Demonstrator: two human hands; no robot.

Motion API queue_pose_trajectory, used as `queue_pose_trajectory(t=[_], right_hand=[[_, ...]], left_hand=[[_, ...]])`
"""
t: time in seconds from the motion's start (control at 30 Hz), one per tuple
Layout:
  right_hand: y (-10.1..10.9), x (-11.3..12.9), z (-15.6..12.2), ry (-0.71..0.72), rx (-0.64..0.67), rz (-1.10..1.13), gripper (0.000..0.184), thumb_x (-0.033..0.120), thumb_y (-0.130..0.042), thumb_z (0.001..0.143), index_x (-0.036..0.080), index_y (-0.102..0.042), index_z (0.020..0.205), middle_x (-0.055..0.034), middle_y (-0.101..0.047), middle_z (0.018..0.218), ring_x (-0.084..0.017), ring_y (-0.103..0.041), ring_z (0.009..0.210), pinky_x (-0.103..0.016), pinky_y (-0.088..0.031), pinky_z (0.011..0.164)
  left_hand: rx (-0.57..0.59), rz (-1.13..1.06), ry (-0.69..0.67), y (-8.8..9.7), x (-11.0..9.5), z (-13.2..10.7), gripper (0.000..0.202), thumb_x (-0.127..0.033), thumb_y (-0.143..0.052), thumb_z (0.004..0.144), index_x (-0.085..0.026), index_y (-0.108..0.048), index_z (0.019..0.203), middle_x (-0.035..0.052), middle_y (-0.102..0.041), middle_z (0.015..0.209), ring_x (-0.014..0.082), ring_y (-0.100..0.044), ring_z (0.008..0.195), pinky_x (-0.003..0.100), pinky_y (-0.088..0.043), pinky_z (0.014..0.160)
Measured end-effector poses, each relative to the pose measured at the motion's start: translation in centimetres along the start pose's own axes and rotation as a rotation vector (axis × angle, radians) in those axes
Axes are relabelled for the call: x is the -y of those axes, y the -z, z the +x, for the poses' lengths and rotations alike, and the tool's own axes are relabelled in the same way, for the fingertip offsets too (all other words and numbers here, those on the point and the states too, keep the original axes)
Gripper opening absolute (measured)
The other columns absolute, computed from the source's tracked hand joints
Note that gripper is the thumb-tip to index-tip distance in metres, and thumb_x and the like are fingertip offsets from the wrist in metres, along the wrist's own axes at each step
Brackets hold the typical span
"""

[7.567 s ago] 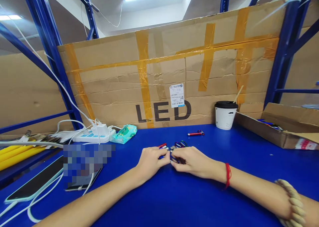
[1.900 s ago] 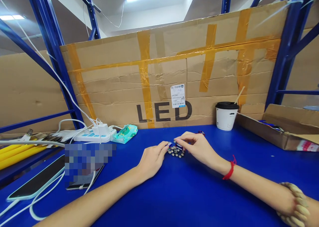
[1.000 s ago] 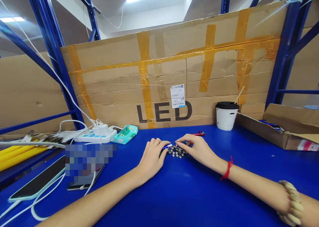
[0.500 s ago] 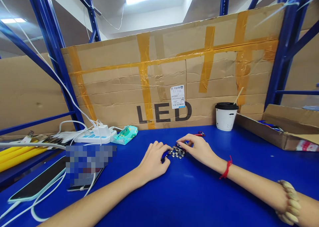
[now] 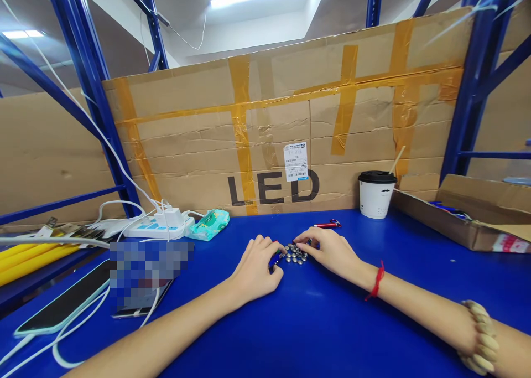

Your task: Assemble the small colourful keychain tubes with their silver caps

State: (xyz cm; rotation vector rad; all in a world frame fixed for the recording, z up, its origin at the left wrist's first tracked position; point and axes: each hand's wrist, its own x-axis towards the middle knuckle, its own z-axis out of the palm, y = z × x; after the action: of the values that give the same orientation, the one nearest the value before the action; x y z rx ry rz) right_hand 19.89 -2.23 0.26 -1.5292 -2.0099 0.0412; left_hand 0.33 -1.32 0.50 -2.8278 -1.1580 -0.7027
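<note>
Several small silver button cells (image 5: 295,254) lie in a heap on the blue table (image 5: 315,322). My left hand (image 5: 257,267) rests beside the heap, fingers curled round a small blue tube (image 5: 274,260) of which only a bit shows. My right hand (image 5: 327,248) lies over the heap's far side, its fingertips pinched together on the cells. A red keychain light (image 5: 326,224) with a clip lies just beyond my right hand.
A taped cardboard sheet marked LED (image 5: 274,140) closes the back. A white lidded paper cup (image 5: 375,193) and an open carton (image 5: 468,209) stand right. Left are a power strip (image 5: 160,226), a tissue pack (image 5: 209,223), phones (image 5: 58,303) and cables.
My left hand has curled tighter over the blue tube and drawn back slightly. My right hand has come down from above the heap onto the button cells.
</note>
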Motion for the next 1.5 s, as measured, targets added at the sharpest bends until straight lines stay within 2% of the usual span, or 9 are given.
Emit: queue_pose_trajectory(t=[0.3,0.43,0.53,0.7,0.87,0.97,1.13,1.3,1.5], right_hand=[[-0.23,-0.20,0.09,0.015,0.016,0.036,0.018,0.032,-0.050,0.081,0.028,-0.068,0.083,0.0022,-0.066,0.085,-0.014,-0.058,0.070,-0.024,-0.038,0.056],[-0.33,-0.08,0.12,0.001,0.025,0.064,0.018,0.031,-0.052,0.079,0.027,-0.068,0.084,0.0018,-0.066,0.085,-0.013,-0.058,0.069,-0.024,-0.039,0.056],[-0.28,0.12,0.04,0.001,0.040,0.075,0.018,0.029,-0.052,0.078,0.028,-0.069,0.086,0.0021,-0.066,0.085,-0.013,-0.058,0.069,-0.024,-0.039,0.057],[-0.18,0.22,-0.06,0.010,0.059,0.079,0.019,0.028,-0.052,0.077,0.029,-0.069,0.087,0.0019,-0.066,0.085,-0.014,-0.058,0.069,-0.025,-0.039,0.056],[-0.37,0.12,-0.06,0.042,0.031,0.120,0.020,0.029,-0.051,0.079,0.028,-0.069,0.085,0.0018,-0.067,0.084,-0.014,-0.059,0.069,-0.025,-0.039,0.057],[-0.52,0.01,0.00,0.047,0.021,0.139,0.020,0.027,-0.051,0.078,0.026,-0.070,0.085,0.0003,-0.067,0.084,-0.016,-0.059,0.070,-0.026,-0.041,0.058],[-0.54,-0.16,0.32,0.055,-0.121,0.223,0.022,0.022,-0.049,0.079,0.022,-0.067,0.091,-0.0030,-0.067,0.090,-0.017,-0.060,0.078,-0.029,-0.045,0.065],[-0.44,-0.03,0.39,0.035,-0.171,0.281,0.020,0.020,-0.050,0.077,0.021,-0.066,0.090,-0.0026,-0.066,0.091,-0.015,-0.059,0.071,-0.028,-0.046,0.062],[-0.54,0.34,0.26,0.092,-0.173,0.267,0.021,0.018,-0.050,0.076,0.021,-0.066,0.089,-0.0023,-0.064,0.086,-0.014,-0.058,0.068,-0.026,-0.045,0.058]], left_hand=[[0.017,-0.006,-0.001,0.07,-0.09,0.00,0.036,-0.011,-0.044,0.064,-0.022,-0.055,0.097,0.0033,-0.055,0.091,0.0216,-0.044,0.086,0.036,-0.036,0.076],[0.011,-0.027,0.009,0.08,-0.08,-0.04,0.040,-0.010,-0.044,0.063,-0.022,-0.052,0.100,0.0025,-0.053,0.087,0.0207,-0.044,0.084,0.036,-0.036,0.075],[-0.001,-0.032,0.004,-0.02,-0.05,-0.03,0.040,-0.010,-0.043,0.063,-0.022,-0.051,0.100,0.0021,-0.052,0.085,0.0200,-0.044,0.082,0.035,-0.036,0.074],[-0.050,-0.040,-0.004,-0.24,0.05,0.01,0.034,-0.011,-0.044,0.065,-0.021,-0.051,0.097,0.0026,-0.052,0.092,0.0202,-0.044,0.086,0.036,-0.036,0.075],[-0.062,-0.061,0.010,-0.17,0.01,0.02,0.028,-0.014,-0.044,0.070,-0.022,-0.051,0.095,0.0025,-0.052,0.092,0.0204,-0.044,0.085,0.037,-0.036,0.076],[-0.066,-0.089,0.027,-0.01,-0.06,0.00,0.032,-0.013,-0.043,0.070,-0.022,-0.048,0.101,0.0030,-0.052,0.091,0.0209,-0.045,0.086,0.038,-0.037,0.076],[-0.098,-0.136,0.049,0.09,-0.09,-0.07,0.043,-0.013,-0.043,0.072,-0.020,-0.039,0.114,0.0042,-0.050,0.094,0.0211,-0.046,0.087,0.039,-0.038,0.078],[-0.105,-0.146,0.041,-0.06,0.00,-0.11,0.042,-0.013,-0.042,0.073,-0.021,-0.039,0.114,0.0040,-0.050,0.093,0.0213,-0.046,0.087,0.040,-0.038,0.079],[-0.099,-0.136,0.023,-0.14,0.05,-0.03,0.038,-0.013,-0.042,0.073,-0.020,-0.042,0.110,0.0039,-0.051,0.094,0.0211,-0.046,0.088,0.038,-0.037,0.078]])
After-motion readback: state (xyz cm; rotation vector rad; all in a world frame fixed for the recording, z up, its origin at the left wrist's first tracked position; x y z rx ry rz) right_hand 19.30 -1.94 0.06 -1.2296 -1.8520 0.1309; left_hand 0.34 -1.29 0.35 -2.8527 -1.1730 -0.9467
